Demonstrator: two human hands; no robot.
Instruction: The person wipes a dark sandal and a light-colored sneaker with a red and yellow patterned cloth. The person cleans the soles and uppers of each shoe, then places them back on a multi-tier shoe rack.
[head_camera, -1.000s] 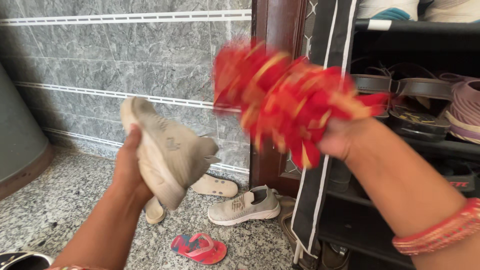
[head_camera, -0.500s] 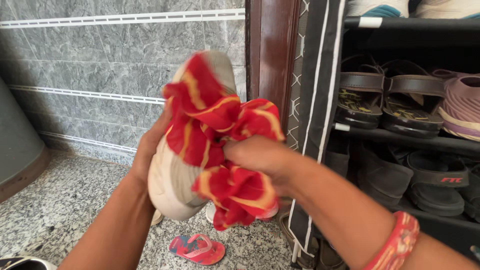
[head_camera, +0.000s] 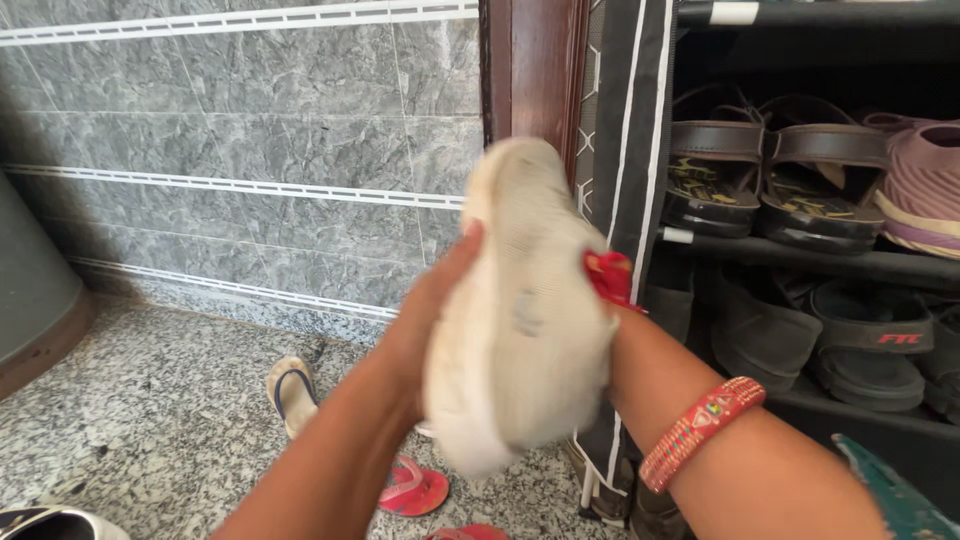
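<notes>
A tall black fabric-sided shoe rack (head_camera: 640, 150) stands at the right, beside a dark brown wooden door frame (head_camera: 525, 70) and a grey marbled tile wall (head_camera: 250, 120). On its shelves sit brown strapped sandals (head_camera: 775, 175), a mauve ribbed shoe (head_camera: 925, 195) and dark slippers (head_camera: 800, 335) lower down. On the speckled granite floor (head_camera: 130, 420) lie a beige flip-flop with blue straps (head_camera: 292, 392) and a pink and red flip-flop (head_camera: 412, 486), partly covered by the left forearm.

The worn cream-white knit sneaker (head_camera: 520, 310) is held up in mid-air in front of the rack's left edge, sole side towards the camera. Its long axis runs nearly upright, tilted a little, one end up by the door frame and the other down towards the floor; motion blur makes it hard to say which end is the toe.

The left hand (head_camera: 435, 300) grips the sneaker along its left edge, thumb on the sole. The right hand is hidden behind the sneaker; only its forearm with a red and gold beaded bangle (head_camera: 700, 432) shows, and whether it is closed cannot be told. A scrap of red cloth (head_camera: 608, 275) peeks out at the sneaker's right edge. A black and white shoe (head_camera: 45, 522) is cut off at the bottom left corner.
</notes>
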